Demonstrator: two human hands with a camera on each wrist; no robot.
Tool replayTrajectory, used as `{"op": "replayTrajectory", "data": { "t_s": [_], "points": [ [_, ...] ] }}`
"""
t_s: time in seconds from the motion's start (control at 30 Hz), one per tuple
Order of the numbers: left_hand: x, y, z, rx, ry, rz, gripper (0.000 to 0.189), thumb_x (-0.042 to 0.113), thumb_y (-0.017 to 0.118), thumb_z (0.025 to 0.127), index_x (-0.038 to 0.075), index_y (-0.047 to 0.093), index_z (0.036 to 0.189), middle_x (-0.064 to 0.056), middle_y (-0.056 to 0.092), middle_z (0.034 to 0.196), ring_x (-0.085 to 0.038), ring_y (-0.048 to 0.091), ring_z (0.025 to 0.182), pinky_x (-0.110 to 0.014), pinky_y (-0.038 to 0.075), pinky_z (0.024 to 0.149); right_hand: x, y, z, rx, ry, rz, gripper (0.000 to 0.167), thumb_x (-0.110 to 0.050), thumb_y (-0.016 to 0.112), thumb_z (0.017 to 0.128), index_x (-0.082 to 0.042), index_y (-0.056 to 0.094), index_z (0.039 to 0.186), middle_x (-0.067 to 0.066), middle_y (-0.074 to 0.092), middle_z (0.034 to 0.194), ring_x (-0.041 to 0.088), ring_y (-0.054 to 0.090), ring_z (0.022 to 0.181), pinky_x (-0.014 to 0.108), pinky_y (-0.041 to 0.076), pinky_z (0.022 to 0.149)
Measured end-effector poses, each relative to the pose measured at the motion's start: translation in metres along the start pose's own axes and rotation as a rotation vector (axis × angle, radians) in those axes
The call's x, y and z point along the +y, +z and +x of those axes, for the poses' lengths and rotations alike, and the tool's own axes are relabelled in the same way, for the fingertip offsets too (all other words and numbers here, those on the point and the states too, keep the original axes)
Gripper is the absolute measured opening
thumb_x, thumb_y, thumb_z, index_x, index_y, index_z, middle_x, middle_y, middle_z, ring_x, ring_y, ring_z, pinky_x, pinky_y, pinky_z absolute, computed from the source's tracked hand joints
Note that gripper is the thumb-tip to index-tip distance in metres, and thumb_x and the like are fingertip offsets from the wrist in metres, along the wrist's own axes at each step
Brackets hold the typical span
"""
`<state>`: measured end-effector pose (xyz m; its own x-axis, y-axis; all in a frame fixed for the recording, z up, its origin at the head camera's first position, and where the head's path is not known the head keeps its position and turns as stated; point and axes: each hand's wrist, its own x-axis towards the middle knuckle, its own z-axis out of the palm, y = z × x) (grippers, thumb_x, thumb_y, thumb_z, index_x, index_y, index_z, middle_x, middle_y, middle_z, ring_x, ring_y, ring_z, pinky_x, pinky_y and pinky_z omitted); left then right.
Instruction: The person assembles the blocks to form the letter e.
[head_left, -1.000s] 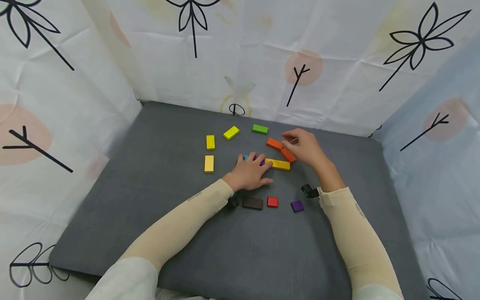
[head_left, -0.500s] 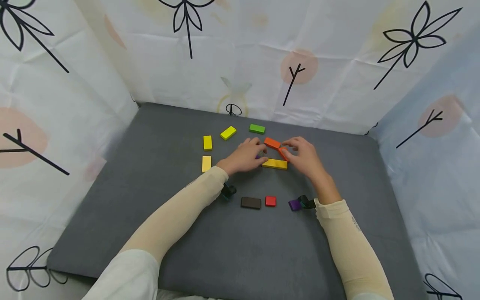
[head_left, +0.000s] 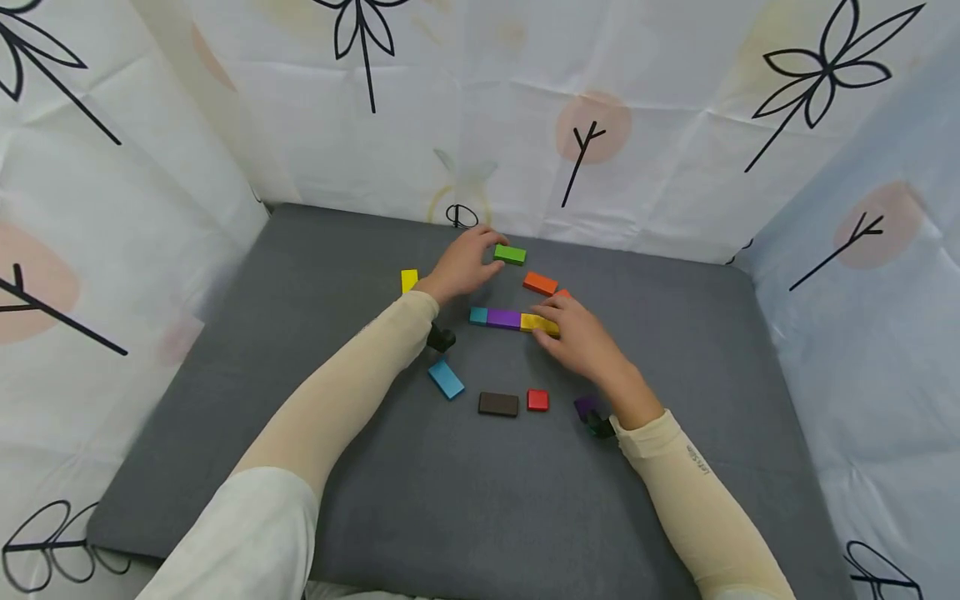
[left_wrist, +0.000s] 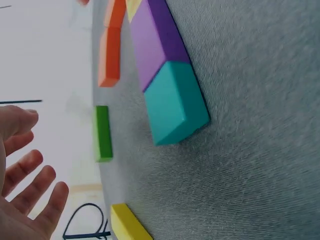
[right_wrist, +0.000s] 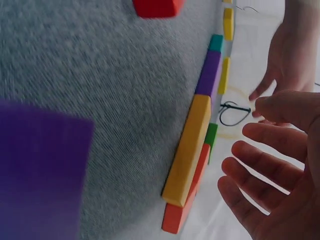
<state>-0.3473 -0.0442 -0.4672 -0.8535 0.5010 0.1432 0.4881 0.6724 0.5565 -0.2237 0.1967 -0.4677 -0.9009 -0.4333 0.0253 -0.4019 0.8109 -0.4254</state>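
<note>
My left hand (head_left: 462, 262), fingers spread, is at the left end of the green block (head_left: 510, 254) near the table's back edge. The left wrist view shows that hand (left_wrist: 27, 185) above the table with nothing in it. A teal block (head_left: 478, 316), a purple block (head_left: 503, 318) and an amber block (right_wrist: 192, 145) lie end to end in a row. Over the amber block's right part is my right hand (head_left: 581, 342); in the right wrist view its fingers (right_wrist: 255, 172) are extended and hold nothing. Two orange blocks, the nearer one an orange block (head_left: 540, 283), lie behind the row.
A blue block (head_left: 446, 379), a dark brown block (head_left: 498, 404), a red block (head_left: 537, 400) and a purple block (head_left: 585, 407) lie nearer the person. A yellow block (head_left: 408, 280) is left of the left hand. Patterned white cloth (head_left: 480, 100) walls in the grey table (head_left: 450, 500).
My left hand has moved from the row of blocks back toward the green block, uncovering the teal and purple blocks. My right hand has come from the orange blocks down over the amber one.
</note>
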Motion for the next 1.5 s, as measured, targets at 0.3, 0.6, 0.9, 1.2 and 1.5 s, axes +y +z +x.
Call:
{"op": "replayTrajectory", "data": {
  "t_s": [0.3, 0.6, 0.9, 1.2, 1.5],
  "points": [
    [-0.016, 0.003, 0.021, -0.032, -0.019, -0.05, 0.038, 0.017, 0.072, 0.107, 0.007, 0.068, 0.143, -0.01, 0.06, 0.143, -0.031, 0.059, 0.129, -0.043, 0.048, 0.107, -0.007, 0.015, -0.001, -0.063, -0.013, -0.043, 0.044, -0.021, 0.073, 0.106, -0.004, 0.069, 0.146, 0.018, 0.063, 0.138, 0.035, 0.06, 0.122, 0.053, 0.051, 0.102],
    [-0.027, 0.01, 0.035, -0.07, -0.024, -0.041, 0.039, 0.017, 0.073, 0.107, 0.004, 0.068, 0.143, -0.01, 0.06, 0.144, -0.03, 0.057, 0.132, -0.046, 0.046, 0.11, -0.007, 0.025, -0.003, -0.05, -0.038, -0.161, 0.044, -0.022, 0.076, 0.104, -0.008, 0.07, 0.146, 0.015, 0.063, 0.131, 0.03, 0.056, 0.112, 0.046, 0.052, 0.095],
    [-0.033, 0.018, 0.048, -0.086, -0.041, -0.049, 0.04, 0.015, 0.074, 0.105, 0.006, 0.068, 0.144, -0.01, 0.059, 0.145, -0.03, 0.056, 0.134, -0.046, 0.045, 0.112, -0.009, 0.029, -0.005, -0.02, -0.029, -0.211, 0.046, -0.023, 0.077, 0.102, -0.01, 0.071, 0.146, 0.014, 0.063, 0.135, 0.031, 0.057, 0.117, 0.047, 0.055, 0.096],
    [-0.036, 0.022, 0.056, -0.122, -0.068, -0.015, 0.042, 0.012, 0.074, 0.105, 0.008, 0.067, 0.146, -0.012, 0.058, 0.149, -0.031, 0.054, 0.138, -0.045, 0.043, 0.115, -0.008, 0.033, -0.002, -0.013, -0.01, -0.248, 0.047, -0.025, 0.076, 0.103, -0.013, 0.07, 0.148, 0.012, 0.062, 0.135, 0.028, 0.056, 0.116, 0.045, 0.057, 0.091],
    [-0.036, 0.037, 0.067, -0.138, -0.052, 0.002, 0.043, 0.009, 0.072, 0.104, 0.007, 0.066, 0.147, -0.015, 0.058, 0.147, -0.032, 0.054, 0.136, -0.045, 0.042, 0.114, -0.009, 0.031, -0.001, -0.02, 0.008, -0.245, 0.045, -0.025, 0.077, 0.103, -0.014, 0.072, 0.146, 0.011, 0.062, 0.135, 0.028, 0.056, 0.116, 0.045, 0.057, 0.089]
  ]
}}
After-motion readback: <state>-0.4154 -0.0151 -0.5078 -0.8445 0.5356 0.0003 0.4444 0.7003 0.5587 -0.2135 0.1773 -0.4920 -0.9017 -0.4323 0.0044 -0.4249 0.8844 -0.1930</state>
